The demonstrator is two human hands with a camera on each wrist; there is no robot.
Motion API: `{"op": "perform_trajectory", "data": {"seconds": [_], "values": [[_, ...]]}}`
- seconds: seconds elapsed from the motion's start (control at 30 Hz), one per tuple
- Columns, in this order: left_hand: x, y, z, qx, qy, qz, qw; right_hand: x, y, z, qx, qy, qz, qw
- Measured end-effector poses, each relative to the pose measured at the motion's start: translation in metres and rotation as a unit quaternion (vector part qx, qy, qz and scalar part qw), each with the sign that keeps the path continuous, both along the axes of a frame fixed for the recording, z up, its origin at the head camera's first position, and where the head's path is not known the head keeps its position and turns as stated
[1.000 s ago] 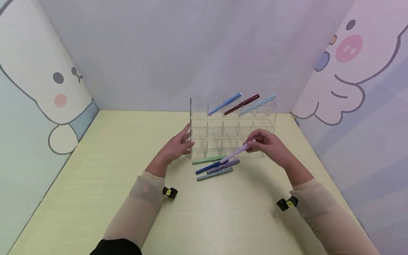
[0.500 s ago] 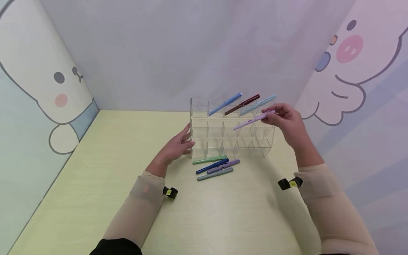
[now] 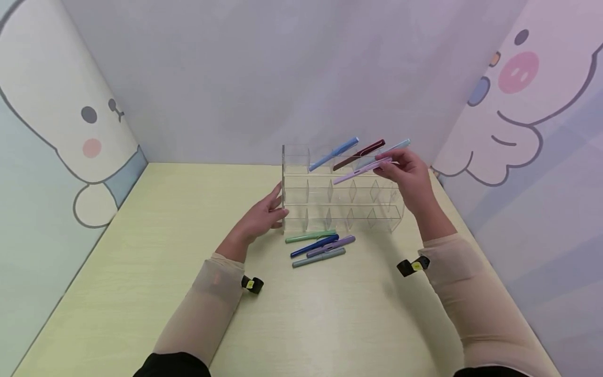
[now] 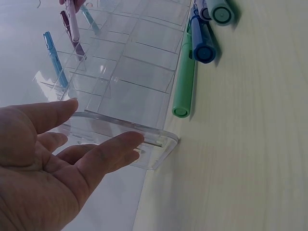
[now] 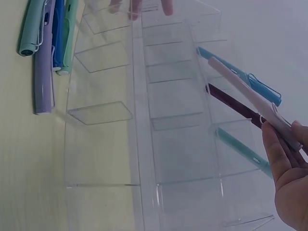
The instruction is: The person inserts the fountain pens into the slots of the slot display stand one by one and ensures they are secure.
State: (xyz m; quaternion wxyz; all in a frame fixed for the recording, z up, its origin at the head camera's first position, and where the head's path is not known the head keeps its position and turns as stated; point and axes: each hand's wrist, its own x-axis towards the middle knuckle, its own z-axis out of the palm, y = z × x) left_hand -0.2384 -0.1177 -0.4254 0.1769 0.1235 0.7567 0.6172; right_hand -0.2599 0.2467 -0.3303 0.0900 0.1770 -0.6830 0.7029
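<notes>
My right hand point(image 3: 409, 175) pinches a pale lilac pen point(image 3: 350, 176) by one end, tilted over the upper tiers of a clear acrylic display rack point(image 3: 283, 173). On the rack's top tier lean a blue pen point(image 3: 333, 154), a dark red pen point(image 3: 359, 154) and a light blue pen point(image 5: 243, 150), the last partly behind my right hand in the head view. My left hand point(image 3: 256, 217) rests its extended fingers against the rack's left end panel point(image 4: 130, 129).
In front of the rack lie a green pen point(image 3: 308, 236), a dark blue pen point(image 3: 313, 246), a purple pen point(image 3: 332, 246) and a grey-green pen point(image 3: 317, 258), bunched together on the wooden table point(image 3: 188, 209). A cartoon-printed backdrop point(image 3: 282, 78) rises behind.
My right hand has lifted the lilac pen from above the loose pens, up past the rack's right side, then leftward to the top tier. The left hand stays at the end panel.
</notes>
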Motion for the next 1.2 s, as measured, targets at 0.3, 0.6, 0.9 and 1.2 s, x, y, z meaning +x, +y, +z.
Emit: {"op": "perform_trajectory", "data": {"seconds": [0.3, 0.6, 0.9, 1.2], "values": [[-0.001, 0.0, -0.001, 0.0, 0.001, -0.002, 1.0, -0.004, -0.013, -0.013, 0.052, -0.021, 0.005, 0.998], [0.0, 0.0, 0.0, 0.002, -0.004, -0.002, 1.0, -0.007, -0.025, -0.024, 0.102, -0.019, 0.027, 0.994], [0.002, 0.001, 0.003, 0.0, 0.004, -0.004, 1.0, -0.009, -0.035, -0.028, 0.135, -0.045, 0.032, 0.989], [0.004, 0.001, 0.004, 0.0, 0.005, -0.001, 1.0, -0.009, -0.039, -0.028, 0.169, -0.048, 0.035, 0.984]]}}
